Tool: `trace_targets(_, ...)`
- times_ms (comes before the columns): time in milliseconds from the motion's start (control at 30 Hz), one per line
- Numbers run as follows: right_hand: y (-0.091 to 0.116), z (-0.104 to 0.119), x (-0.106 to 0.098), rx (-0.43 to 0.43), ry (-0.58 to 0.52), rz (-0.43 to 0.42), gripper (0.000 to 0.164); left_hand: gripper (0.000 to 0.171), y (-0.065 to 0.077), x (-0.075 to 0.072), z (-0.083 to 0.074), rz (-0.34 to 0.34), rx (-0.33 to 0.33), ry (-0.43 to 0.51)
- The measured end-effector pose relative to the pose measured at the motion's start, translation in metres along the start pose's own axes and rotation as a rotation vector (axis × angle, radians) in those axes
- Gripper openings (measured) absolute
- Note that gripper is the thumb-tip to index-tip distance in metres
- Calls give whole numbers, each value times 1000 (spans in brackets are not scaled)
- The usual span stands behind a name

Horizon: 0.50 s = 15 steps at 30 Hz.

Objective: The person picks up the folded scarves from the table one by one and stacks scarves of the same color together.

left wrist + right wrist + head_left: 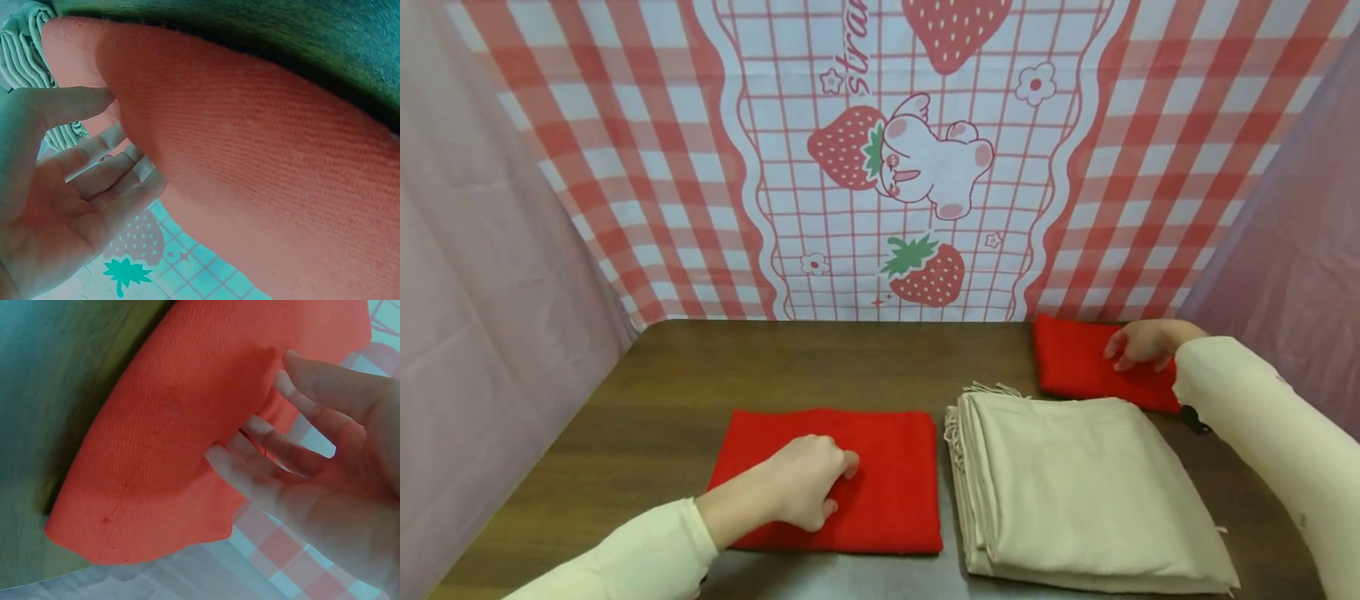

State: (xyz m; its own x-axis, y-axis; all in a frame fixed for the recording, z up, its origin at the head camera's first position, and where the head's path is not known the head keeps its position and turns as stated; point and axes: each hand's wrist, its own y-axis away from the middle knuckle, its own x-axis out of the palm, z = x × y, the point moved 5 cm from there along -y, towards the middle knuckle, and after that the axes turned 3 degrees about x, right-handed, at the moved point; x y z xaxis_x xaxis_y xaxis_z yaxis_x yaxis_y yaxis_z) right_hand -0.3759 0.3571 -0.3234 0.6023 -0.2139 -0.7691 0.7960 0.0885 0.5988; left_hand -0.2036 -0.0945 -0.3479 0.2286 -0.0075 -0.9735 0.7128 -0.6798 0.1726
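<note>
A folded red cloth (pixel 887 492) with fine ribbing lies flat at the front middle. My left hand (pixel 808 483) is over it; in the left wrist view the thumb and fingertips (pixel 100 103) meet its surface, with no fold visibly gripped. At the far right corner lies a second folded red cloth (pixel 1075 358), partly hidden by my right hand (pixel 1146 342). In the right wrist view the spread fingers (pixel 237 472) touch that cloth with their tips, the thumb apart from them. Between the two red cloths sits a folded beige fringed shawl (pixel 1090 492), which neither hand touches.
A brown wood-grain table (pixel 625 442) bears everything. Behind it hangs a red-and-white checked curtain (pixel 647 167) with strawberry prints. Pale pink drapes (pixel 490 250) close off both sides. A grey surface (pixel 827 579) shows at the front edge.
</note>
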Motion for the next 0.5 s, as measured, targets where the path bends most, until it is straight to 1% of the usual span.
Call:
trace_targets(133,-5,8,0,4,3,48,50,31,1,1,0,1,0,-7)
trace_targets(200,-7,13,-1,-1,18,59,50,32,1,1,1,-1,0,-12)
trace_targets(300,-11,22,-3,3,9,65,51,32,2,1,2,-6,2,-17)
trace_targets(433,-15,32,-3,25,-22,80,55,30,3,1,2,-16,20,-15)
trace_targets(500,-17,36,-2,24,-17,93,57,30,3,1,2,-21,32,-19)
